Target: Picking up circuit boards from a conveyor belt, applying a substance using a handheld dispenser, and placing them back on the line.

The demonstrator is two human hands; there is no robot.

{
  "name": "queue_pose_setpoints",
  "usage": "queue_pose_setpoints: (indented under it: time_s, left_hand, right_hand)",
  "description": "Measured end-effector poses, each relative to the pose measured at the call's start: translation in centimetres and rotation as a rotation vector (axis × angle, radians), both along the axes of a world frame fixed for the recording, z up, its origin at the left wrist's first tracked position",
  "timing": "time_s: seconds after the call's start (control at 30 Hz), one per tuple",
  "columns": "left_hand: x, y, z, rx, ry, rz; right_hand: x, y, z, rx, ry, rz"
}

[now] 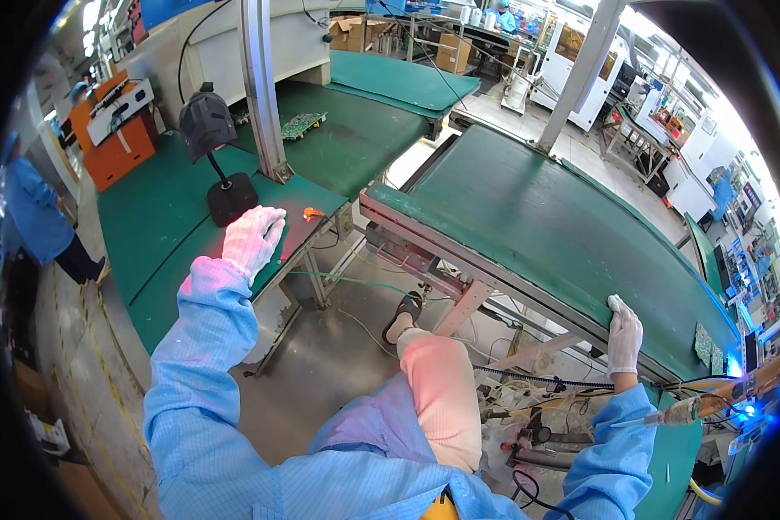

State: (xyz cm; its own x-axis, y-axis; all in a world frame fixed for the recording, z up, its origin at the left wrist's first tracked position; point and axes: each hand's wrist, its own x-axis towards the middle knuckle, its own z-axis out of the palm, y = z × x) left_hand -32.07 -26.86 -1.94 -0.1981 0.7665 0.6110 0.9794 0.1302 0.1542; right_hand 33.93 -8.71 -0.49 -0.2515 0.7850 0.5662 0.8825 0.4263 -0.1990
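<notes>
My left hand (pixel 253 243), in a white glove, lies on the green-topped bench at the left, fingers stretched out toward the right and slightly bent. Just beyond it stands a black hooded device (pixel 208 126) on a thin stalk with a flat black base (pixel 232 199). A small glowing orange-red object (pixel 312 213) sits on the bench to the right of this hand, apart from it. My right hand (pixel 624 336), also gloved in white, rests with extended fingers over the near edge of the green conveyor belt (pixel 529 208). No object shows in either hand.
A circuit board (pixel 303 125) lies on the far green belt, and more boards (pixel 709 348) lie at the right end of the near conveyor. Metal posts (pixel 264 87) rise beside the belts. Cables and hoses run below. A person in blue (pixel 39 208) stands at left.
</notes>
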Motion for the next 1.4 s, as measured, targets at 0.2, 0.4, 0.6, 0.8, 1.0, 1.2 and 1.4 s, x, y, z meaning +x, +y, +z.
queue_pose_setpoints:
  time_s: [0.2, 0.4, 0.6, 0.8, 1.0, 1.2, 1.4]
  left_hand:
    - [-0.2, 0.1, -0.1, 0.044, -0.034, -0.042]
    - [0.8, 0.1, 0.4, 0.002, 0.003, -0.011]
    - [0.2, -1.4, 0.3, 0.002, -0.011, 0.061]
    - [0.5, 1.0, 0.1, -0.1, -0.04, 0.054]
    - [0.3, -0.2, 0.1, -0.135, -0.059, 0.148]
    - [0.2, -0.1, -0.1, -0.137, -0.057, 0.147]
    - [0.3, 0.1, -0.5, -0.111, -0.047, 0.143]
  right_hand:
    - [-0.1, 0.0, 0.0, -0.017, 0.018, -0.002]
    - [0.2, -0.3, 0.1, -0.025, 0.007, -0.001]
    - [-1.1, 0.4, 0.3, -0.079, 0.049, 0.062]
    - [3.3, 1.5, -1.3, -0.218, 0.061, 0.043]
    - [1.2, 1.3, -0.5, -0.228, -0.005, 0.069]
    - [1.6, 1.8, -0.9, -0.233, -0.017, 0.061]
    - [2.1, 2.0, -0.9, -0.235, -0.082, 0.053]
